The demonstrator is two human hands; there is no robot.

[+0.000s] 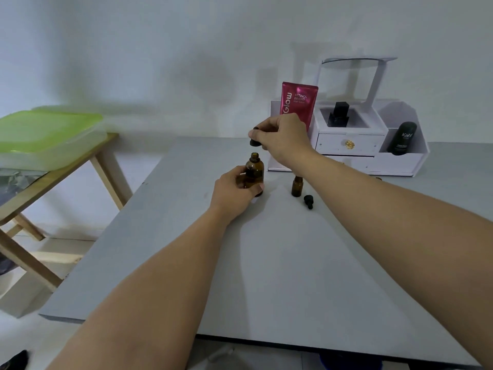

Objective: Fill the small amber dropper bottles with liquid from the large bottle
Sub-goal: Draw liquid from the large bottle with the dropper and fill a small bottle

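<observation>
Currently, the left hand (234, 190) grips the large amber bottle (254, 172) upright on the grey table (280, 263), steadying it against tipping. The right hand (280, 137) pinches the black dropper cap (253, 141) directly above the open neck. Just right, a small amber dropper bottle (297, 186) stands uncapped, its dropper cap (308, 201) lying beside it, apparently ready for filling.
</observation>
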